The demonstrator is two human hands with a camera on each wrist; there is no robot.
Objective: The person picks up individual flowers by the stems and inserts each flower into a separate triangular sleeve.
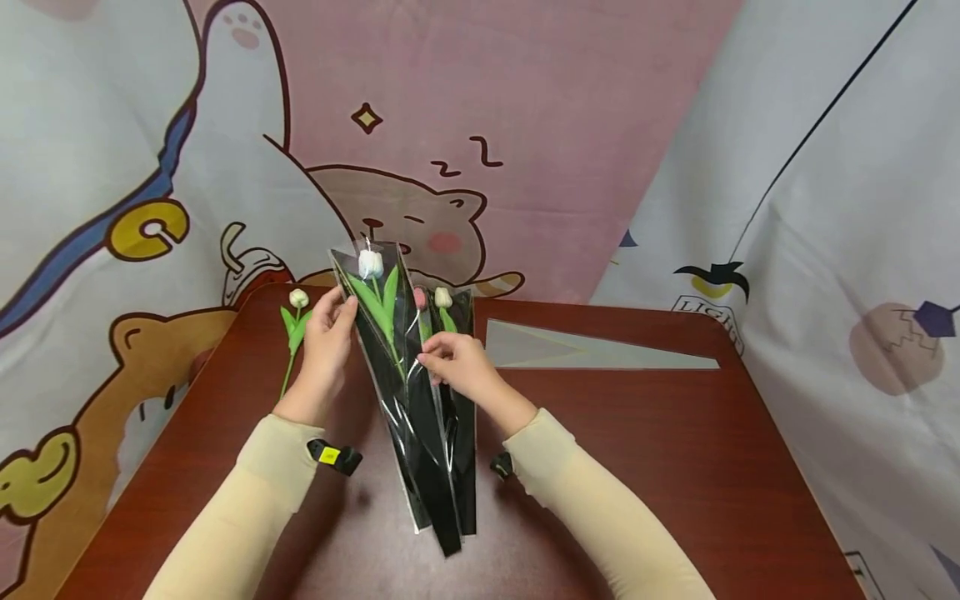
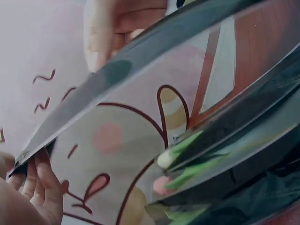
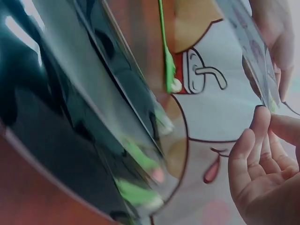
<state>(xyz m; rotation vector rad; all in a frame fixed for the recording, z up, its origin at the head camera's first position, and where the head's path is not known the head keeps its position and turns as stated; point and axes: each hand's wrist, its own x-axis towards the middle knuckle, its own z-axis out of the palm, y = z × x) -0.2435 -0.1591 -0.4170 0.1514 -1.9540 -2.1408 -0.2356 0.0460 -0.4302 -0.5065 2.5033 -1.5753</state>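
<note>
A black flower sleeve point(image 1: 390, 417) with a clear front holds a pale white-blue tulip point(image 1: 371, 263) with green leaves. My left hand point(image 1: 326, 337) grips its upper left edge, thumb against the film; in the left wrist view those fingers curl at the sleeve's edge. On the opposite side, my right hand point(image 1: 461, 367) pinches the edge between thumb and fingertips, which the right wrist view point(image 3: 267, 173) also shows. The sleeve slants, its narrow end toward me. Partly hidden behind it lie more black sleeves, with a pink tulip point(image 1: 419, 297) and a white tulip point(image 1: 443, 297).
A loose white tulip point(image 1: 298, 298) lies left of my left hand on the brown table point(image 1: 637, 467). Toward the back right lies a flat, pale, tapered sleeve point(image 1: 592, 350). A printed cartoon cloth point(image 1: 562, 167) hangs behind the table.
</note>
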